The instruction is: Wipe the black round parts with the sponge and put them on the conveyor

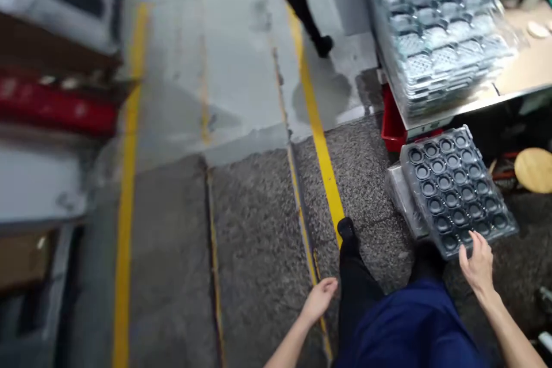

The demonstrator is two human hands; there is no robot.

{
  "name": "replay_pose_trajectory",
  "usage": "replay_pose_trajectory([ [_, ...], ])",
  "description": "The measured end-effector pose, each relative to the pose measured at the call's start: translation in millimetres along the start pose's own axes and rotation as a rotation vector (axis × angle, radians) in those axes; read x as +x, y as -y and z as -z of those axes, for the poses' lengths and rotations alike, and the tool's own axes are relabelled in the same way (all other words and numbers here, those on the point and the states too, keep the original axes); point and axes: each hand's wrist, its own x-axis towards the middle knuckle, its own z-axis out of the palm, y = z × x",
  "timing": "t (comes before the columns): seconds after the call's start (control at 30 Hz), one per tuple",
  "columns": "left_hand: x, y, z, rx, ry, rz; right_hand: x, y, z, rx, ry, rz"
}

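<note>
My right hand [478, 269] is open, its fingertips at or very near the lower edge of a stack of dark plastic blister trays [451, 192] on the floor. I cannot tell whether they touch it. The trays have rows of round cups and lie tilted, with a clear plastic sheet [401, 198] showing under their left side. My left hand [321, 299] hangs open over the speckled grey floor [259, 241], holding nothing. Below it are my own dark trouser leg and shoe [347, 236].
A tall stack of clear blister trays [440, 40] sits on a table edge at upper right, above a red bin [392, 121]. A round wooden stool top [533, 169] is at right. Yellow floor lines run ahead, a person's leg [297, 0] stands beyond, and red-and-brown stacked goods [56, 103] are at left.
</note>
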Motion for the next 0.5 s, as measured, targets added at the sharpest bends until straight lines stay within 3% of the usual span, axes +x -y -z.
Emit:
replay_pose_trajectory([
  [0.13,103,-10,85.7,0.178,0.221,-0.218,-38,89,-32,-0.164,-0.098,-0.231],
  [0.23,184,-26,151.4,0.318,0.260,-0.316,-43,143,-55,-0.242,-0.234,-0.377],
  [0.3,237,-50,180.0,0.394,0.254,-0.372,-50,166,-67,-0.254,-0.319,-0.441],
  [0.37,288,-89,183.5,0.434,0.248,-0.460,-69,175,-82,-0.224,-0.423,-0.558],
  [0.4,313,-115,173.8,0.432,0.249,-0.530,-82,175,-93,-0.177,-0.503,-0.667],
  [0.5,372,-207,105.4,0.299,0.235,-0.866,-125,159,-149,0.117,-0.732,-1.089],
])
